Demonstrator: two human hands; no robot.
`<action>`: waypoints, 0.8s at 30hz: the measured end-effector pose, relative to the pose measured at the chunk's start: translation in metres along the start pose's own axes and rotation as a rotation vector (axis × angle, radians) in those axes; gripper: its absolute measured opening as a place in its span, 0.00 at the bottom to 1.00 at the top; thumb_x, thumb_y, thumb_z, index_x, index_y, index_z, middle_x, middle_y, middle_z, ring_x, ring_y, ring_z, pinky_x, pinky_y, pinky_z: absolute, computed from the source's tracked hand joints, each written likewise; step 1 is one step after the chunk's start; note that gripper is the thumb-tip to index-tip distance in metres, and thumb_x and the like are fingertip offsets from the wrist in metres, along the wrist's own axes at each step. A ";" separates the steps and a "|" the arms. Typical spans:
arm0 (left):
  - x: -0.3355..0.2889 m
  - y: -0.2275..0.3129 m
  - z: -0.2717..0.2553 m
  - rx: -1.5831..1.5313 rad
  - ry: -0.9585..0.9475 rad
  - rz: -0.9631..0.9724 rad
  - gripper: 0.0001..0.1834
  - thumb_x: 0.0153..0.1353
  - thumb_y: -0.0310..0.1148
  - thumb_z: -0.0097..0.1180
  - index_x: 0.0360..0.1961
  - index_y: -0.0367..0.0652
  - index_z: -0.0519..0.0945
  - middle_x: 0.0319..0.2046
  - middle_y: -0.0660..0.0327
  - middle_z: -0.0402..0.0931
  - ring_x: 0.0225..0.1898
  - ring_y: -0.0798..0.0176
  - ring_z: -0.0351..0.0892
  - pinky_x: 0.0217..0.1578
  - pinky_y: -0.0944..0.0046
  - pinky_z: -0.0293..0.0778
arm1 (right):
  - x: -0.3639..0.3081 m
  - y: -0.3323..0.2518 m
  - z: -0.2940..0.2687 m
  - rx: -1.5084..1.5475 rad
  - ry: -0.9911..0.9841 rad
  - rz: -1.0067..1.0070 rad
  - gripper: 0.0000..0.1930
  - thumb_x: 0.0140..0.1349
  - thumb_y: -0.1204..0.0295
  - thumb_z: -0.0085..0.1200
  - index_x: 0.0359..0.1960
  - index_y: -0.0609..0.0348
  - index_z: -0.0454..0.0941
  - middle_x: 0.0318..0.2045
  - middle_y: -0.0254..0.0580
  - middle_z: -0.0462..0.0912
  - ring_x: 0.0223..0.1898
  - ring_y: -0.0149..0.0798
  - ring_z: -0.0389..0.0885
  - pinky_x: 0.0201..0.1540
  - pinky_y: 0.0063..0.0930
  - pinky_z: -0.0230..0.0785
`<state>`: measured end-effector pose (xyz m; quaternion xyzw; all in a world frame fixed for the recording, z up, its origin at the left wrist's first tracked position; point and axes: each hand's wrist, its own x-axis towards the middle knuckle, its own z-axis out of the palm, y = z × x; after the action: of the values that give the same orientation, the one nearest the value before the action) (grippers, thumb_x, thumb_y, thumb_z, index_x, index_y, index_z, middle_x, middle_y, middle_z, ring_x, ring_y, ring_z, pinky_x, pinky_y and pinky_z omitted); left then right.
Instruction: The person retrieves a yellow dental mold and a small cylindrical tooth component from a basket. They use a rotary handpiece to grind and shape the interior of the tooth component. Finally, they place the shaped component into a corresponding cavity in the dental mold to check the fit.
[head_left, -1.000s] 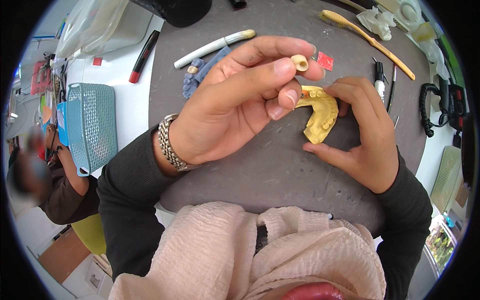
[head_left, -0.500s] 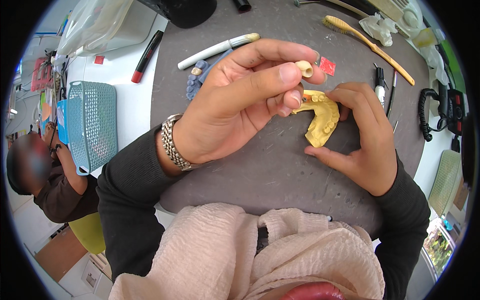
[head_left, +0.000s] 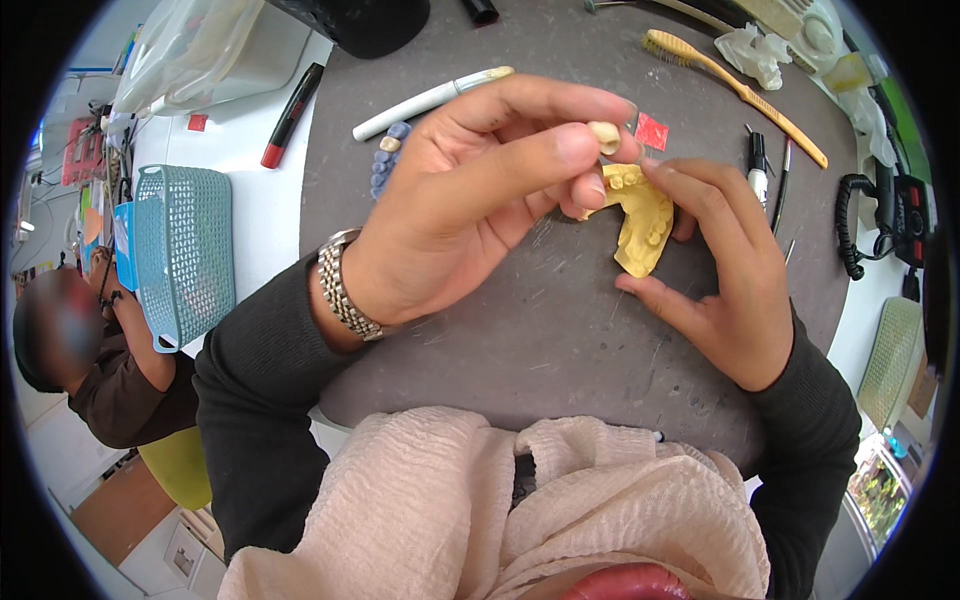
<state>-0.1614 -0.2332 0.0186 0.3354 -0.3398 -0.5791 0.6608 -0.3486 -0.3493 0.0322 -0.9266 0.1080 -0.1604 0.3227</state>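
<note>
"Take the clock from the middle of the view. What is partly hidden?"

"The grey desk (head_left: pixel 500 375), for one: dark sleeves cross it, and a pale scarf (head_left: pixel 400 490) covers its near edge at six."

"And the hands?"

"The left hand (head_left: pixel 430 215), at eleven, is palm up, thumb and fingers clamped on a small crown. The right hand (head_left: pixel 735 275), at three, has its thumb and forefinger clamped on opposite ends of a yellow dental model (head_left: pixel 645 225) at two."

"Is all of that model in sight?"

"No, the left fingers cover its left end; I can't tell whether they touch it. It is a matte horseshoe with moulded teeth along its curve. I can't tell whether it rests on the desk."

"Any writing?"

"Pale lettering on a dark device (head_left: pixel 911 220) just before three, close to the fisheye's rim."

"What lies at eleven, behind the left hand?"

"A blue-grey dental cast (head_left: pixel 379 168) with one cream tooth, largely blocked by the hand."

"And the crown (head_left: pixel 604 138)?"

"At one, above the model and apart from it: cream, glossy, rounded, partly behind the thumb."
</note>
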 end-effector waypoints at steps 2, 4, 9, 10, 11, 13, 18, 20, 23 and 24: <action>0.002 0.004 0.001 0.324 0.050 0.063 0.14 0.60 0.24 0.50 0.47 0.40 0.75 0.38 0.60 0.75 0.31 0.75 0.71 0.36 0.75 0.67 | -0.001 0.000 -0.001 0.004 0.000 -0.003 0.34 0.37 0.74 0.67 0.51 0.62 0.68 0.43 0.44 0.71 0.32 0.36 0.69 0.36 0.24 0.66; 0.005 0.005 -0.004 0.784 0.025 0.268 0.12 0.54 0.21 0.55 0.41 0.39 0.78 0.34 0.60 0.76 0.30 0.73 0.72 0.33 0.74 0.68 | -0.001 0.002 0.000 0.011 0.001 -0.010 0.34 0.37 0.74 0.67 0.52 0.62 0.68 0.43 0.44 0.71 0.32 0.36 0.69 0.36 0.24 0.66; 0.007 0.000 0.006 1.276 -0.011 0.444 0.10 0.43 0.21 0.65 0.31 0.37 0.81 0.27 0.61 0.77 0.23 0.71 0.73 0.24 0.75 0.69 | -0.002 0.005 0.000 0.012 0.009 -0.020 0.34 0.38 0.75 0.67 0.52 0.62 0.68 0.43 0.44 0.71 0.31 0.36 0.68 0.36 0.24 0.66; 0.007 -0.001 0.006 1.323 -0.020 0.470 0.10 0.43 0.21 0.65 0.31 0.37 0.81 0.27 0.61 0.76 0.23 0.71 0.73 0.24 0.75 0.68 | -0.002 0.005 0.001 0.011 0.012 -0.022 0.34 0.38 0.75 0.67 0.52 0.62 0.68 0.43 0.44 0.71 0.31 0.36 0.68 0.36 0.24 0.65; 0.008 -0.002 0.005 1.369 -0.028 0.496 0.11 0.43 0.22 0.65 0.30 0.38 0.81 0.26 0.61 0.76 0.23 0.71 0.73 0.23 0.75 0.68 | -0.002 0.005 0.001 0.009 0.013 -0.024 0.34 0.38 0.75 0.66 0.52 0.62 0.68 0.43 0.44 0.71 0.31 0.36 0.68 0.36 0.24 0.65; 0.009 -0.001 0.005 1.439 -0.041 0.525 0.10 0.42 0.23 0.66 0.30 0.38 0.81 0.26 0.61 0.76 0.23 0.71 0.73 0.23 0.75 0.68 | -0.003 0.006 0.001 0.007 0.021 -0.028 0.34 0.38 0.75 0.66 0.51 0.62 0.69 0.43 0.43 0.71 0.31 0.35 0.68 0.36 0.24 0.65; 0.010 -0.001 0.003 1.520 -0.036 0.477 0.09 0.42 0.23 0.66 0.28 0.38 0.81 0.26 0.61 0.76 0.26 0.69 0.74 0.25 0.73 0.69 | -0.003 0.006 0.001 0.009 0.025 -0.035 0.34 0.38 0.75 0.66 0.52 0.61 0.69 0.44 0.43 0.71 0.31 0.35 0.68 0.36 0.24 0.65; 0.010 0.000 0.003 1.559 -0.031 0.475 0.09 0.42 0.24 0.66 0.28 0.38 0.81 0.26 0.61 0.75 0.28 0.68 0.74 0.28 0.73 0.69 | -0.004 0.006 0.001 0.005 0.027 -0.035 0.34 0.37 0.75 0.66 0.52 0.61 0.69 0.44 0.43 0.71 0.31 0.35 0.68 0.36 0.24 0.65; 0.006 -0.001 0.006 1.532 0.016 0.397 0.09 0.42 0.24 0.66 0.28 0.39 0.81 0.27 0.62 0.74 0.30 0.68 0.74 0.32 0.72 0.69 | -0.004 0.007 0.003 0.010 0.027 -0.042 0.34 0.37 0.75 0.67 0.52 0.61 0.69 0.44 0.43 0.71 0.31 0.35 0.68 0.36 0.23 0.65; 0.006 -0.001 0.006 1.505 0.033 0.361 0.09 0.42 0.24 0.66 0.28 0.39 0.81 0.28 0.62 0.74 0.30 0.68 0.74 0.33 0.72 0.69 | -0.004 0.007 0.003 0.007 0.028 -0.041 0.34 0.37 0.75 0.67 0.52 0.61 0.69 0.44 0.42 0.71 0.31 0.34 0.68 0.36 0.23 0.66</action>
<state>-0.1667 -0.2391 0.0217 0.6422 -0.6812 -0.0703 0.3442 -0.3519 -0.3521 0.0250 -0.9251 0.0928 -0.1804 0.3209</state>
